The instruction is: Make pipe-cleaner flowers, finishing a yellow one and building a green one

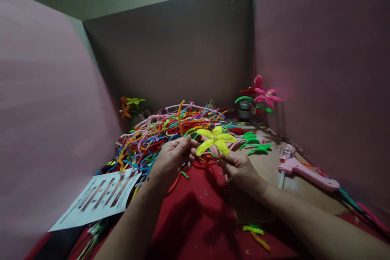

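One yellow flower between right fingers, one orange pipe cleaner between left fingers

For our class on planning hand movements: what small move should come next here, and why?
Perhaps bring the orange strip, seemingly pinched in the left hand, to the yellow flower: the right hand holds its stem, and strip and flower are apart.

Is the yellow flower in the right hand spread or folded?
Spread: the yellow flower in the right hand shows petals fanned outward, gaps between them.
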A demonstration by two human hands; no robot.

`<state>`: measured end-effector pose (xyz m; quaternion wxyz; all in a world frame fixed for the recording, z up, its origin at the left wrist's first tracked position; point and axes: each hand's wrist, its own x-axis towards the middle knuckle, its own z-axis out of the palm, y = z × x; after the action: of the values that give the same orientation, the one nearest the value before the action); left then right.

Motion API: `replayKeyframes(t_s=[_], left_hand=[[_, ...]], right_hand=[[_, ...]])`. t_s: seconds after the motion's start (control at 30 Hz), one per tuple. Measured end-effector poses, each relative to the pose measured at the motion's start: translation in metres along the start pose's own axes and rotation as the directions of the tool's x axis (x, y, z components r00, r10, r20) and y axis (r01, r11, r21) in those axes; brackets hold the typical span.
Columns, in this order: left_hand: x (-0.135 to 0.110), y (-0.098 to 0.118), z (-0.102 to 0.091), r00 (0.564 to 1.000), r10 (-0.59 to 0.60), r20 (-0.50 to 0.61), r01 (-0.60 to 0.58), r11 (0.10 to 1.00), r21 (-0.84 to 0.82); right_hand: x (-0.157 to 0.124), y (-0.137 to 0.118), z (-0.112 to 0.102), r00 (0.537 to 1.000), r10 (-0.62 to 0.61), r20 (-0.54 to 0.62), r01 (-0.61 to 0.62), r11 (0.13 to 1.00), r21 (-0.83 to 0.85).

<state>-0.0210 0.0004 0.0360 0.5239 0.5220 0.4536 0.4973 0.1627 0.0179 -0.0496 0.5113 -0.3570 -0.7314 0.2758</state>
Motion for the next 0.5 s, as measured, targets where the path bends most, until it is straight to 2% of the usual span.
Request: replayKeyframes(t_s=[0.2, 0.33, 0.5], left_hand=[[0.008, -0.003, 0.005, 0.990, -0.078, 0.116, 0.104, 0.966, -0.237], [0.009, -0.007, 0.010, 0.976, -0.130, 0.173, 0.177, 0.939, -0.294], [0.006, -0.011, 0.013, 0.940, -0.249, 0.232, 0.316, 0.891, -0.327]], right_hand=[[0.000, -0.002, 0.000, 0.993, -0.103, 0.056, 0.102, 0.995, 0.014], [-0.001, -0.003, 0.000, 0.990, -0.126, 0.059, 0.125, 0.992, 0.030], [-0.004, -0.002, 0.001, 0.989, -0.143, 0.022, 0.142, 0.989, 0.038]])
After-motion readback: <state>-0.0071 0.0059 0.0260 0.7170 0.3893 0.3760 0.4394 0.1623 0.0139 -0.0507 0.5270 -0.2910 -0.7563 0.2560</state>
